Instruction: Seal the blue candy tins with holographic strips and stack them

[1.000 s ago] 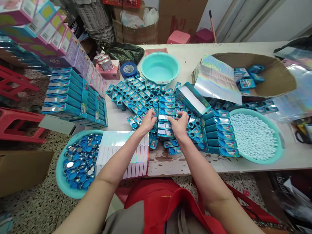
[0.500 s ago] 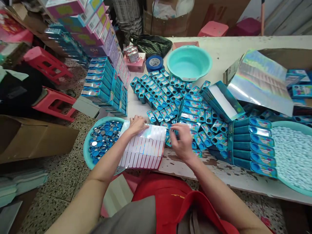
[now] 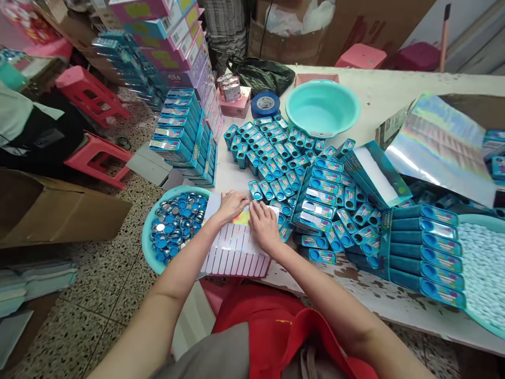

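Note:
A sheet of pale, shiny sticker strips (image 3: 232,241) lies in front of me, over a box with a reddish edge. My left hand (image 3: 232,206) is closed at the sheet's upper edge, fingers bent and thumb against it. Close beside it, my right hand (image 3: 265,226) bears on the sheet's upper right part, its fingers bent and held together. A rainbow-glinting patch shows between the hands. Left of the sheet stands a turquoise basin (image 3: 147,237) full of small round metal caps (image 3: 175,223) with blue insides. Many small blue tins (image 3: 270,168) spread beyond the hands.
Bundled blue boxes (image 3: 179,137) stand at the left, below stacked pink boxes (image 3: 193,47). A turquoise basin (image 3: 323,108), blue tape (image 3: 265,104) and a black bag (image 3: 264,73) are at the back. More bundled tins (image 3: 426,247) and a basin of pale pellets (image 3: 483,273) sit right.
My right hand has moved left from the sheet's right edge onto the sheet, beside my left hand. My left hand stays at the upper edge. The whole view has shifted slightly.

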`<state>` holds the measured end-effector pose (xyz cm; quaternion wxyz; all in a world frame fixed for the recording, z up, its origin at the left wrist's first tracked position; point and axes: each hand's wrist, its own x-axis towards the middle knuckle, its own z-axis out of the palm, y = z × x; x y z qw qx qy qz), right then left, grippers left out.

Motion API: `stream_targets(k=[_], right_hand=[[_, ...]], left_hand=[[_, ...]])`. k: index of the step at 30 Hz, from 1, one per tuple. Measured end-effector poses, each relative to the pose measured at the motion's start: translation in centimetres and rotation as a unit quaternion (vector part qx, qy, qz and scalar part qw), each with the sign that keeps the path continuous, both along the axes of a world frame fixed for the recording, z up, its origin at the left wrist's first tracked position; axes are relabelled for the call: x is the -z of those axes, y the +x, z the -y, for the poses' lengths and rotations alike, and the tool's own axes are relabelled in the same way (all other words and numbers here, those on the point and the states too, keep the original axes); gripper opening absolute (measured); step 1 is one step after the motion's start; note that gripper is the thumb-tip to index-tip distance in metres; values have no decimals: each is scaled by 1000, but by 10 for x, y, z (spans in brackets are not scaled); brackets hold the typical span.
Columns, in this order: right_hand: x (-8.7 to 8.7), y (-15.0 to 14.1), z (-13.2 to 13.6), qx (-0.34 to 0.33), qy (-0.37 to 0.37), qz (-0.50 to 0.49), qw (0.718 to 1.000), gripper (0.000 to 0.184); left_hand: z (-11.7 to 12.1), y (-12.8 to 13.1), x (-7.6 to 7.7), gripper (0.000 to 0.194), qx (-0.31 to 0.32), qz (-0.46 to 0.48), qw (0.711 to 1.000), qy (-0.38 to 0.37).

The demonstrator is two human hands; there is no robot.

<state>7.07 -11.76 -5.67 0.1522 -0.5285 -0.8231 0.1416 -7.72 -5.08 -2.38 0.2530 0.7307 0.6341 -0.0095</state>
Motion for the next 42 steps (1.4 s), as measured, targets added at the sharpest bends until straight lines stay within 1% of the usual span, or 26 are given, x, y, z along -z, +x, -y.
stream_targets(k=[2,4,5,7,9,10,11,12,13,14,15,17,20,22,24,26,29,31,32,33,34,35,37,39,40,42], right_hand=[[-8,5,9,-2,5,-29,1000,26],[-24,14,13,10,21,-61,998,14],[-35,19,14,26,32,-78,996,13],[-58,32,11,72,48,-121,989,16],[-80,44,6,119,41,-185,975,16],[-89,50,3,136,28,-217,966,14],[-97,55,0,149,13,-243,959,13],[-102,61,-3,160,0,-262,952,12],[-106,66,-6,176,-9,-272,946,12],[-107,71,-9,195,-11,-274,942,12],[-106,77,-12,218,-8,-275,936,12],[-101,88,-21,270,8,-284,920,14],[-93,105,-37,340,-7,-347,874,16],[-92,115,-45,361,-27,-391,846,17],[-96,123,-48,363,-26,-421,831,17],[-103,130,-47,355,-27,-451,819,19],[-115,138,-41,336,-66,-504,793,22],[-120,141,-37,331,-89,-525,779,24],[-122,142,-36,333,-94,-531,774,25],[-123,143,-35,337,-96,-534,769,26],[-123,143,-35,340,-98,-536,766,26],[-122,143,-35,342,-101,-537,764,27],[-120,142,-35,345,-113,-541,758,28],[-117,140,-33,353,-140,-548,745,30],[-117,139,-33,360,-158,-551,736,32],[-116,136,-31,373,-187,-553,721,34]], left_hand=[[-1,-1,3,25,-1,-2,1000,4],[-2,-2,4,25,-5,-2,1000,13],[-2,-2,3,24,-16,-1,1000,24],[1,0,-2,24,-68,26,995,72],[7,8,-15,29,-110,128,978,123],[11,14,-23,32,-106,204,965,123],[16,22,-31,35,-85,283,950,97],[20,31,-39,35,-54,350,934,52],[22,41,-47,33,-26,398,917,0],[23,51,-53,30,-10,424,905,-45],[20,61,-57,28,-4,434,898,-72],[7,80,-61,25,1,433,898,-77],[-26,102,-59,22,29,425,902,-71],[-46,111,-58,23,51,422,902,-79],[-57,114,-58,26,40,434,897,-79],[-58,113,-61,33,-19,469,878,-90],[-44,112,-65,48,-125,537,821,-148],[-30,115,-67,59,-146,569,783,-205],[-23,118,-68,62,-140,578,771,-227],[-17,121,-68,63,-130,580,769,-233],[-11,124,-68,62,-116,576,778,-222],[-7,127,-68,58,-103,564,797,-190],[-2,130,-65,41,-74,505,856,-81],[-1,129,-61,28,-31,409,911,51],[-2,126,-59,27,-4,357,928,107],[-6,119,-55,26,45,278,943,180]])
